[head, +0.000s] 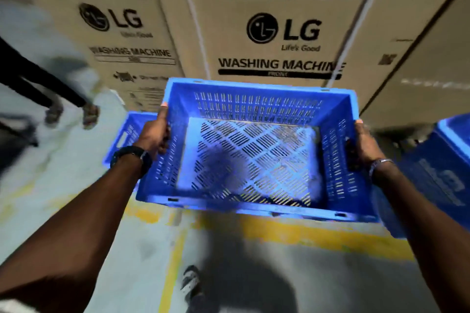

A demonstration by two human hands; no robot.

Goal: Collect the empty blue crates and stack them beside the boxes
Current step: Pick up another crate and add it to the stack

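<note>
I hold an empty blue perforated crate (254, 99) in the air in front of me, above the floor. My left hand (153, 133) grips its left wall, thumb over the rim. On the right wall sits my right hand (365, 143), fingers through the handle slot. Another blue crate (129, 129) stands on the floor behind my left hand, partly hidden. A third blue crate (440, 168) is at the right edge, close to my right forearm. Tall cardboard washing-machine boxes (277, 33) rise directly behind the held crate.
More cardboard boxes (106, 28) stand at the left and right (432, 71). Another person's legs and feet (73, 109) are at the left. Yellow floor lines (318, 234) run under the crate. My own foot (190, 279) shows below.
</note>
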